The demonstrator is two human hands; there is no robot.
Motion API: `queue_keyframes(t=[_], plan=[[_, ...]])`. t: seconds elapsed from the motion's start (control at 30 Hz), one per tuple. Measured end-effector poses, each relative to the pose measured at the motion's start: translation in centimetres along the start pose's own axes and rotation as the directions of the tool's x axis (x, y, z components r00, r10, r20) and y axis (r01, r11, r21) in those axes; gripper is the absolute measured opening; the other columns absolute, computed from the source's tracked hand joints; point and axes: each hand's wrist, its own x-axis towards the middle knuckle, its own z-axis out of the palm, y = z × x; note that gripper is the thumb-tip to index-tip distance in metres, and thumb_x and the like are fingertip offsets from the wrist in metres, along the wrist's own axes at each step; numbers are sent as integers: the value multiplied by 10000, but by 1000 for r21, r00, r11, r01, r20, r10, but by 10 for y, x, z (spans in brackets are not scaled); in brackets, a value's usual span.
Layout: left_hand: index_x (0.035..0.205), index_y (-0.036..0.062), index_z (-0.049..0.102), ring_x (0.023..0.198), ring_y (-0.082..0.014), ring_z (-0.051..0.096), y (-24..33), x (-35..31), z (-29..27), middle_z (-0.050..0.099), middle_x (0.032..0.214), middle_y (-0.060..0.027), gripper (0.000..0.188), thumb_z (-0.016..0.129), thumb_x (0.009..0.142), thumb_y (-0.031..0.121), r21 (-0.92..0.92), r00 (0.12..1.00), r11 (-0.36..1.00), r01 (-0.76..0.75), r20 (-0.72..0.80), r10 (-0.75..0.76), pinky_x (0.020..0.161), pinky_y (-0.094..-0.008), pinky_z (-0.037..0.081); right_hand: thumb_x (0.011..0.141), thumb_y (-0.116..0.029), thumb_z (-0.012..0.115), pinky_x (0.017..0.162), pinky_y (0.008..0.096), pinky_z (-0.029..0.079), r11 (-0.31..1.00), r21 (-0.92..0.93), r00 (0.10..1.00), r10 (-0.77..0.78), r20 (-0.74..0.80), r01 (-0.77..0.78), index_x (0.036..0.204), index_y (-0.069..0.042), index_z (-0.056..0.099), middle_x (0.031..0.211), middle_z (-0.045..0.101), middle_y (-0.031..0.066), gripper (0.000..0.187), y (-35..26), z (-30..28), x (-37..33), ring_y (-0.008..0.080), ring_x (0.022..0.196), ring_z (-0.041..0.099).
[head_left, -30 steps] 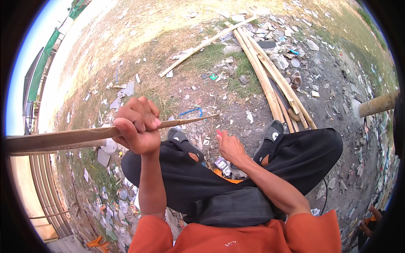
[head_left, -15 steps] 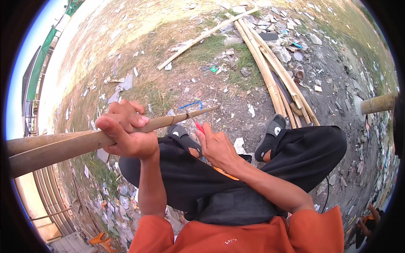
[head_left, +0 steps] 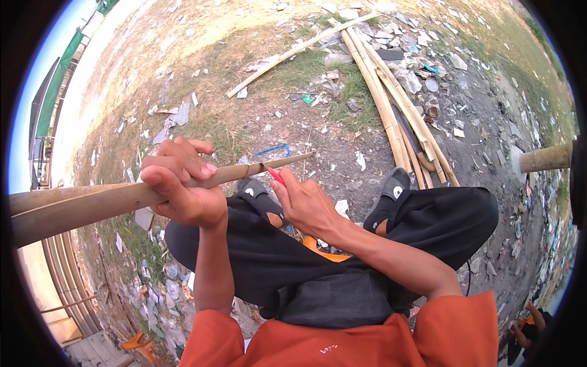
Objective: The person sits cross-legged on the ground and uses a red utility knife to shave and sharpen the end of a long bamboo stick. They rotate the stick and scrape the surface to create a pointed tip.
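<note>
A long bamboo pole (head_left: 92,208) slants from the left edge towards the middle, tapering to a thin tip above the ground. My left hand (head_left: 186,186) is wrapped round it from below, thumb on the near side and some fingers lifted. In my right hand (head_left: 309,205) is a small knife (head_left: 277,177) with a red handle. Its short blade touches the pole near the thin end, at a notch-like mark. Most of the handle is hidden in my fist. Behind the pole, at far left, lies a second pole (head_left: 67,197).
Several split bamboo poles (head_left: 374,92) lie on the littered ground ahead, right of centre. My feet in grey shoes stand between. Something orange (head_left: 324,252) shows under my right forearm. A bamboo post (head_left: 546,159) juts in at right. Another person's hands (head_left: 531,327) show at lower right.
My right hand and the knife have moved slightly left along the pole, the blade now lying closer against it. My left hand keeps its hold. The whole view has shifted a little.
</note>
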Motion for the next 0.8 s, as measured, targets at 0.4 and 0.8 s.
queue_keyframes(t=[0.4,0.8], plan=[[630,154,273,307,-75,176,-2,-22,-13,210,433,25,562,247,874,660,-169,930,929,328,231,-287,309,-202,236,930,-240,468,480,520,396,997,-75,999,10,-45,-13,948,-29,429,528,510,241,216,35,10,1,454,517,527],[644,152,263,335,-70,141,-6,-19,-20,181,440,26,580,256,840,697,-207,895,903,377,332,-297,335,-216,186,949,-296,413,533,561,450,986,-127,994,111,20,-107,986,-32,421,604,558,274,267,65,11,0,487,587,559]])
